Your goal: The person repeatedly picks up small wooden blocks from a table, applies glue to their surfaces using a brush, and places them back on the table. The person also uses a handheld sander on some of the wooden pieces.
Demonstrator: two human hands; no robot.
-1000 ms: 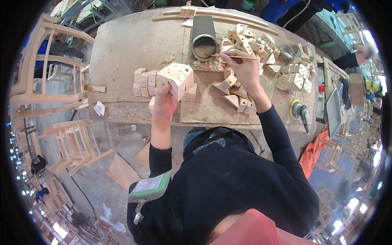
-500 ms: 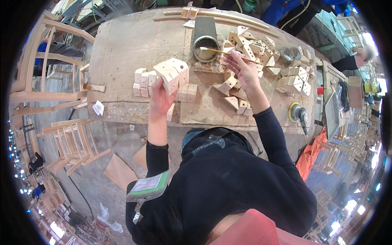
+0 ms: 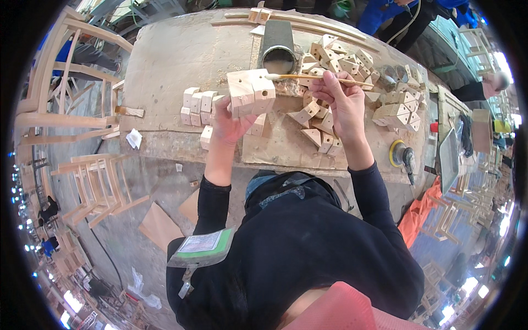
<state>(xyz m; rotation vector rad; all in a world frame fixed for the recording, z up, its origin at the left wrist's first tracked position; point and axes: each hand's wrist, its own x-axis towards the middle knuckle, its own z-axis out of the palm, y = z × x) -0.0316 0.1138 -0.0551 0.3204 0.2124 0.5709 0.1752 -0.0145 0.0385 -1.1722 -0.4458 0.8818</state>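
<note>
My left hand grips a pair of pale wooden corner blocks with drilled holes, raised above the worktable. In my right hand, pinched between thumb and fingers, is a thin brush with a pale, coated tip. That tip meets the upper right edge of the held blocks, by a hole. Just beyond stands a dark, tilted tube-like pot with its round mouth facing me. A small group of similar blocks sits left of my left hand, partly covered by it.
Loose wooden blocks are heaped right of the pot, with a stacked group farther right. A sander lies at the table's right front. Long wood strips line the back. Wooden chair frames stand at left.
The brush has left the pot's mouth and now touches the held blocks. My left hand has moved right with the blocks and turned them.
</note>
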